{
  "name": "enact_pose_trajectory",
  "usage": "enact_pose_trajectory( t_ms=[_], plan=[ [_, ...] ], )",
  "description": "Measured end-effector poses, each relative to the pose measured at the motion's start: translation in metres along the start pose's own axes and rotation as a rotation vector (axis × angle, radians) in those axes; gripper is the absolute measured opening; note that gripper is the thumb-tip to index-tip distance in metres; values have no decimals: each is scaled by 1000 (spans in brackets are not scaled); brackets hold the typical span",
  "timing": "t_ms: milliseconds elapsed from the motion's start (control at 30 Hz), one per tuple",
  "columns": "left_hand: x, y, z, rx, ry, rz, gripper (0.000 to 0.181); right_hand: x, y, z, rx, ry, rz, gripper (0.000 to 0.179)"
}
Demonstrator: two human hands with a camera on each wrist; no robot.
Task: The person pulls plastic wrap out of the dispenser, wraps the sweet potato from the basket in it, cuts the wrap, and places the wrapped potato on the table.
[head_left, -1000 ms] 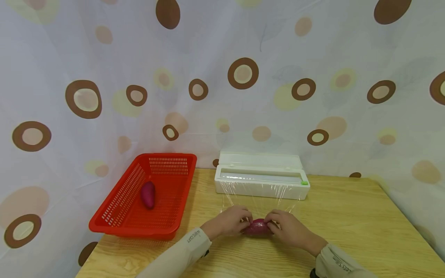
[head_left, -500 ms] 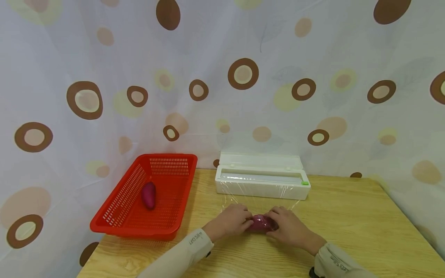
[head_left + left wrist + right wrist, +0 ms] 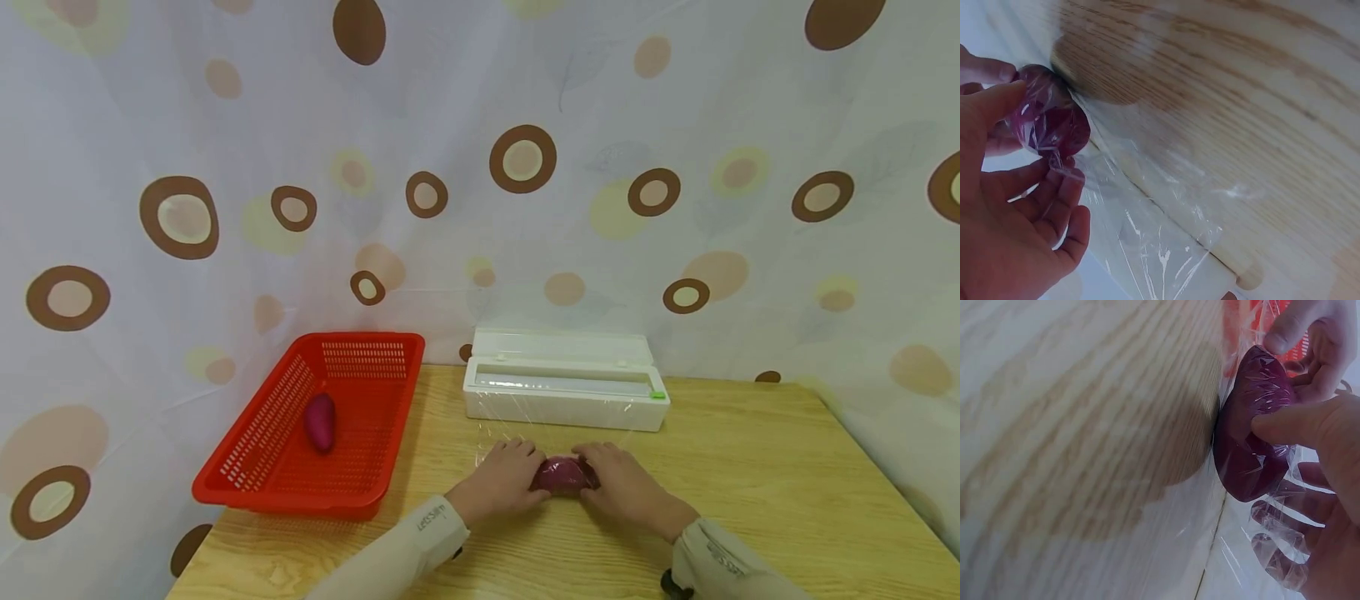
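A purple sweet potato (image 3: 562,475) with shiny cling film (image 3: 1160,244) around it lies on the table in front of the white dispenser box. My left hand (image 3: 504,482) grips its left end, thumb on the near side and fingers beyond. The other end is held by my right hand (image 3: 628,490), whose thumb (image 3: 1291,425) presses on the wrapped skin. Film covers several right fingertips in the right wrist view. From the sweet potato the clear sheet stretches back to the cling film dispenser (image 3: 566,408). The hands partly hide both ends.
At the left stands a red plastic basket (image 3: 390,450) with a second sweet potato (image 3: 320,422) inside. The dispenser's lid (image 3: 562,346) is raised, and a green tab (image 3: 657,395) sits at its right end. A patterned curtain (image 3: 465,242) hangs behind the wooden table (image 3: 772,483).
The sweet potato has shifted slightly away from the person, towards the dispenser, turning in the hands. Both hands moved with it, and the stretch of film between it and the dispenser is shorter.
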State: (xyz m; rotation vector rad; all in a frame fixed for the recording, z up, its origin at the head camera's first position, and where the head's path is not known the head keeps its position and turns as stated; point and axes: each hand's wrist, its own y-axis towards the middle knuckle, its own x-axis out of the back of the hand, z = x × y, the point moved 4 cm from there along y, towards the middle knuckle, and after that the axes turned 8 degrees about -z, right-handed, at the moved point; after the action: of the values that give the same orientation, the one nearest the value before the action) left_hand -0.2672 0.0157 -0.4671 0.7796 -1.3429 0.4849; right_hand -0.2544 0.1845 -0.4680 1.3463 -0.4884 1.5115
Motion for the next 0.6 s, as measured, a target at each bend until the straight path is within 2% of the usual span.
enact_pose_trajectory(
  t_ms=[200,367,467,600],
  plan=[
    [-8,5,-3,35,45,-22,62,-1,4,-7,-50,47,5,48],
    [-8,9,-6,57,59,-47,70,-3,6,-15,-94,47,26,45],
    [-8,12,-7,65,74,-79,68,-2,6,-16,-101,42,23,44],
    [-5,15,-6,83,73,-137,52,1,6,-14,-97,49,10,40]
  ],
)
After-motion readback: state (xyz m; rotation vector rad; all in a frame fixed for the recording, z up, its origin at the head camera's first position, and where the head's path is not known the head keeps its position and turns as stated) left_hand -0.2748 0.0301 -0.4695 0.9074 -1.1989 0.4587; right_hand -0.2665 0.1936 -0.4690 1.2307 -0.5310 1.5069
